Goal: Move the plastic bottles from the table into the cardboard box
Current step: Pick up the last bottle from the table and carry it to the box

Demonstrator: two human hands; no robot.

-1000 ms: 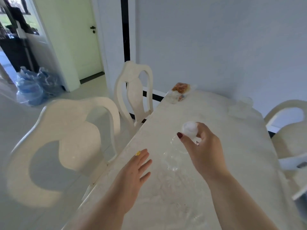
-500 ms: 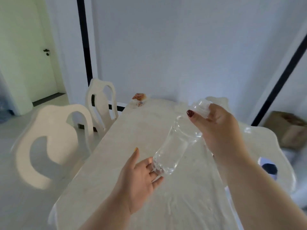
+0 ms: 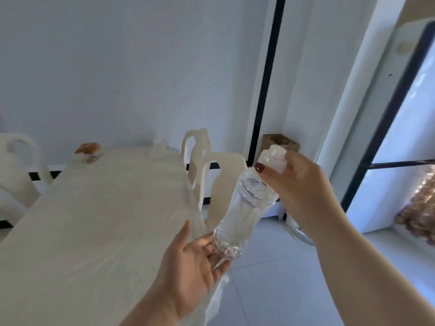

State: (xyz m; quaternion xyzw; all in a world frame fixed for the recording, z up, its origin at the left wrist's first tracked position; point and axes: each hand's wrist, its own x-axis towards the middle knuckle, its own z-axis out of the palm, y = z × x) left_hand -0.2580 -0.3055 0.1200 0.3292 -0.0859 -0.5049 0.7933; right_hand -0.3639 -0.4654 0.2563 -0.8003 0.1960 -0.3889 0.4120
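Observation:
A clear plastic bottle [image 3: 240,215] with a white cap is held tilted in the air, past the right edge of the table [image 3: 98,227]. My right hand [image 3: 303,191] grips its neck and cap from the right. My left hand [image 3: 190,262] is under the bottle's base, palm up, fingers touching the bottom. A brown cardboard box [image 3: 280,142] stands on the floor against the far wall, partly hidden behind the cap.
Cream chairs [image 3: 211,175] stand along the table's right side, between me and the box. A small bagged food item [image 3: 88,149] lies at the table's far end. A white appliance [image 3: 388,137] and a sack of brown items [image 3: 421,212] are at the right.
The view has swung right, from the table's left side to its right edge. The bottle has been lifted off the table, and my left hand has come under its base.

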